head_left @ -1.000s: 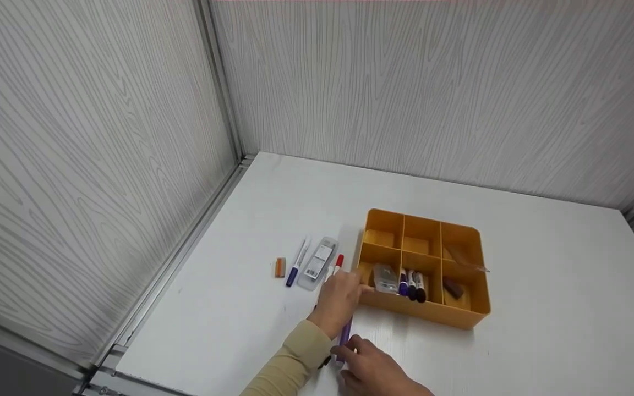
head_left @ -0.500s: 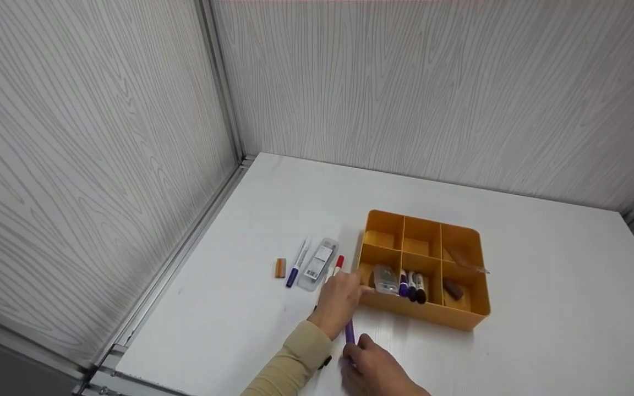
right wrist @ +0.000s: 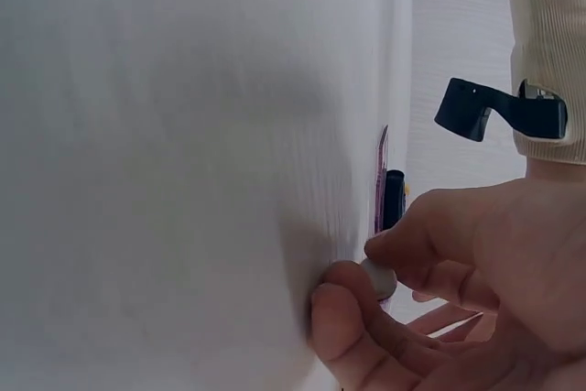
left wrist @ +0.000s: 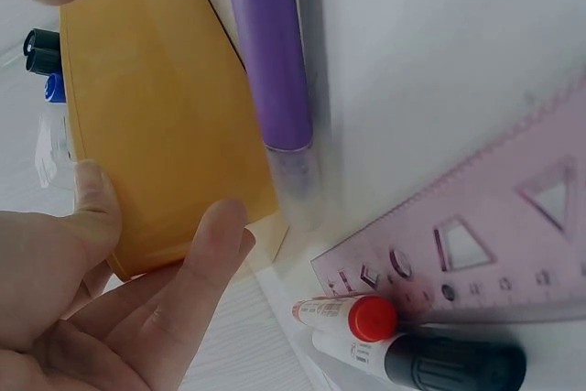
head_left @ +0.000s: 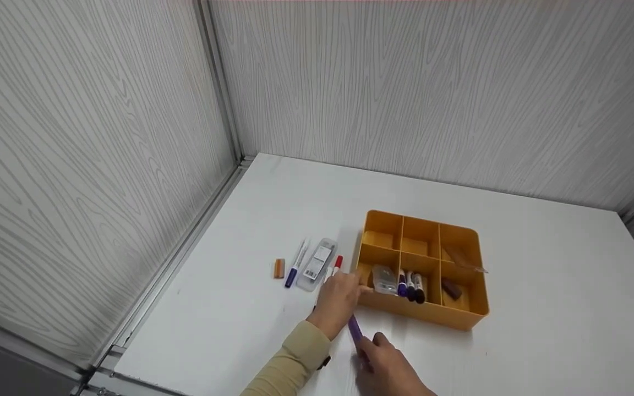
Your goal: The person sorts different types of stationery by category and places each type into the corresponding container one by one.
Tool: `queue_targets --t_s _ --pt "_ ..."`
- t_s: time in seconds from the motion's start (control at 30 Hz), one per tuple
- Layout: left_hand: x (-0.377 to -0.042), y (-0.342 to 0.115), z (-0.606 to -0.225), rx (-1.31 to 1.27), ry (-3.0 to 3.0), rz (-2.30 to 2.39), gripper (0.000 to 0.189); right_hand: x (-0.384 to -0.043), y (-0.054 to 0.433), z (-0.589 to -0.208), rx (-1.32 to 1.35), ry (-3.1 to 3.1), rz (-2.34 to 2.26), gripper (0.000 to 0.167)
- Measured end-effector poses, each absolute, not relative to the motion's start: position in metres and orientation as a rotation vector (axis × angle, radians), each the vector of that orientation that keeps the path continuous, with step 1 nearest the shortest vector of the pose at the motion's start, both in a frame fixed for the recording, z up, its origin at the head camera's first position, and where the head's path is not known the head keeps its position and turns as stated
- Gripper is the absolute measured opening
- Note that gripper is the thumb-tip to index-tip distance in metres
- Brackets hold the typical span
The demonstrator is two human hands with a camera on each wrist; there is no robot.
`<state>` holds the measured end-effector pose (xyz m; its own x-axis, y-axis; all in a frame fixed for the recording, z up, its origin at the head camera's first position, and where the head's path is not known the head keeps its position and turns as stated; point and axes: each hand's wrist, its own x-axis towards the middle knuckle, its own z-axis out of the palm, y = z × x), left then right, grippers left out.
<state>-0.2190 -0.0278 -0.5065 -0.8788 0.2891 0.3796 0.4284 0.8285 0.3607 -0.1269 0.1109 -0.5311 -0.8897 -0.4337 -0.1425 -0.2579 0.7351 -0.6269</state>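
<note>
My left hand (head_left: 337, 300) grips the near left corner of a yellow compartment box (head_left: 432, 315), its thumb up at the rim in the left wrist view. My right hand (head_left: 387, 367) pinches the near end of a purple tube (head_left: 355, 329) with thumb and fingers; its round grey end (right wrist: 378, 278) shows in the right wrist view. The tube's translucent far end points at the box corner, beside the left hand's fingers. Below it in the left wrist view lie a pink see-through ruler (left wrist: 458, 244) with cut-out shapes, a red-capped marker (left wrist: 371, 318) and a black-capped marker (left wrist: 458, 361).
Left of the box lie a clear case (head_left: 318, 264) with a label, a blue-capped marker (head_left: 296, 264) and an orange-and-grey eraser (head_left: 279, 268). Inside the box are a clear container (head_left: 384, 279), several markers (head_left: 411, 287), a brown block (head_left: 451, 289) and a clear strip (head_left: 464, 259).
My right hand has closed around the purple tube's near end and swung it slightly to the right. The left hand stays at the box corner.
</note>
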Motion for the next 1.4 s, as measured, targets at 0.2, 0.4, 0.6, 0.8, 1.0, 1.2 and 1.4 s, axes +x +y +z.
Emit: queue_targets --t_s 0.2,0.4,0.6,0.8,1.0,1.2,1.4 --pt "-0.22 -0.027 -0.505 -0.546 -2.712 -0.627 0.025 -0.122 0.12 -0.527 -0.534 2.795 -0.753 0.013" --pt "-0.22 -0.028 -0.505 -0.557 -2.729 -0.65 0.024 -0.124 0.13 -0.516 -0.39 2.687 -0.724 0.015" --pt "-0.219 -0.028 -0.502 -0.536 -2.766 -0.721 0.022 -0.123 0.142 -0.504 -0.286 2.8 -0.718 0.021" --pt "-0.219 -0.029 -0.504 -0.543 -2.736 -0.729 0.02 -0.119 0.154 -0.492 -0.195 2.907 -0.815 0.025" --pt "-0.219 -0.029 -0.507 -0.563 -2.681 -0.728 0.02 -0.115 0.164 -0.485 -0.175 3.003 -0.922 0.028" --pt "-0.22 -0.029 -0.507 -0.552 -2.686 -0.733 0.023 -0.113 0.17 -0.483 -0.256 3.161 -1.016 0.026" --pt "-0.22 -0.028 -0.506 -0.541 -2.721 -0.749 0.023 -0.114 0.175 -0.482 -0.315 3.297 -1.174 0.032"
